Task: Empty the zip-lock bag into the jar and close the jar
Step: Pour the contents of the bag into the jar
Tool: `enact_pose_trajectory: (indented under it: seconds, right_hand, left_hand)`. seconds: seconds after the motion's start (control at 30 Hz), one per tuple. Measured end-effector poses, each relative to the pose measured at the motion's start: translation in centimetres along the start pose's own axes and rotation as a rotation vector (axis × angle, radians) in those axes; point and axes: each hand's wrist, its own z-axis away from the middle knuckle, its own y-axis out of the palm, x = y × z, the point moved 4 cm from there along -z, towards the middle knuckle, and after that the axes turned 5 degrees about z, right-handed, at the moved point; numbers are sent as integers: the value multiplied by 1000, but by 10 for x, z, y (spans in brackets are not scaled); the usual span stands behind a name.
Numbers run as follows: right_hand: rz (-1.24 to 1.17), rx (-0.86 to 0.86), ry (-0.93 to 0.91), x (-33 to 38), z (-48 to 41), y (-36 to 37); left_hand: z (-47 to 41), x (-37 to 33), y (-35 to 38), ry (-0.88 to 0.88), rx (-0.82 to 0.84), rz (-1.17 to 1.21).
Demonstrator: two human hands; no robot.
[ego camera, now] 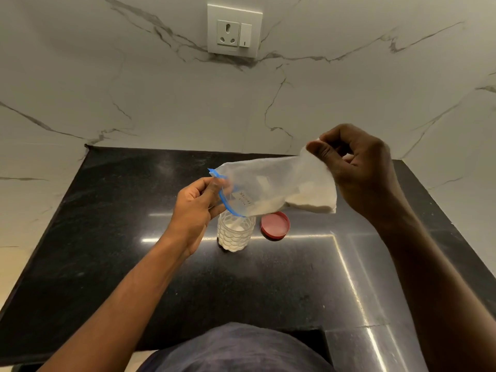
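- Clear plastic zip-lock bag [273, 183], tilted mouth-down, spans both hands.
- Left hand [194, 208]: fingers pinched on its blue zip edge.
- Right hand [357, 167]: closed on the raised bottom corner.
- Jar [235, 233]: open, directly beneath the mouth, holding white powder.
- Red lid [275, 225]: just beside the jar on the black counter [107, 237].

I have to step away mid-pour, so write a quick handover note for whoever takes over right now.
Left hand: pinching the blue zip edge of the zip-lock bag, holding its mouth over the jar.
Right hand: gripping the bag's bottom end, raised so it tilts toward the jar.
Jar: upright on the black counter, open, partly filled with white powder.
Red lid: lying on the counter just right of the jar.
Done: lid off, pouring under way.
Left: powder remains in the bag's lower corner; empty it, then put the lid on the jar.
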Motion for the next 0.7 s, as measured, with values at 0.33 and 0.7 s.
enact_pose_trajectory:
  seconds: [0.33,0.7]
  right_hand:
    - [108,-7,-26,0,0,-1]
    - [135,7,-62,-1,-1,-1]
  left_hand:
    - [-2,4,-1,-20,-23,-57]
    - [-5,6,-6,-40,-34,-83]
